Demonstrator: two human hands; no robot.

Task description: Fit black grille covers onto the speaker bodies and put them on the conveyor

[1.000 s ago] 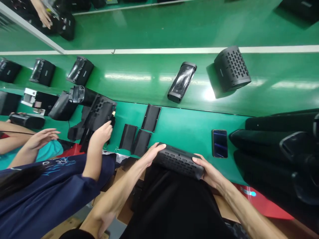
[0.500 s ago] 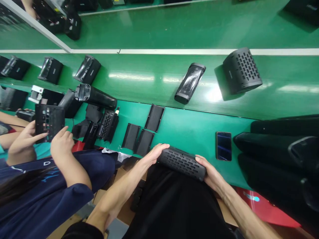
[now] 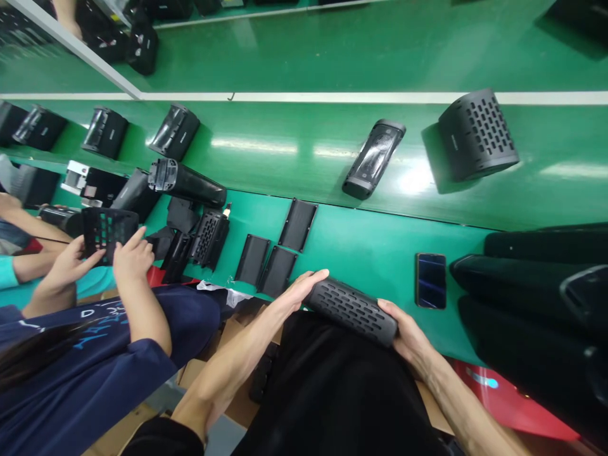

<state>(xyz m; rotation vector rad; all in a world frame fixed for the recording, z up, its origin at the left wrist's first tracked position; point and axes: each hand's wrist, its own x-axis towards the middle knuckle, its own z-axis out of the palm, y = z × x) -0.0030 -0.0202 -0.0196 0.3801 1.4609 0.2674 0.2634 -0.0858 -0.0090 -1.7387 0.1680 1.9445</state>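
Observation:
Between my two hands is a black slotted speaker housing [image 3: 354, 310], held over my lap at the bench's near edge, its rows of oblong holes facing up. My left hand [image 3: 306, 288] grips its left end, thumb along the top edge. On the right end, my right hand [image 3: 401, 326] is closed, thumb on top; the fingers of both hands are mostly hidden beneath. Three dark rectangular panels lie just beyond my left hand, the nearest one [image 3: 277, 271] close to it. A phone [image 3: 430, 280] rests on the bench past my right hand.
Large dark cases [image 3: 527, 278] stand at the right. On the green conveyor [image 3: 294, 164] are a glossy speaker part [image 3: 374, 158], a perforated housing [image 3: 477, 134] and several more units at left. A co-worker's hands [image 3: 133, 253] hold a black perforated panel [image 3: 109, 231] at left.
My hands keep the same grip on the housing. At left, the co-worker's panel has tilted and sunk slightly. The whole view has shifted a little, so most things appear farther right.

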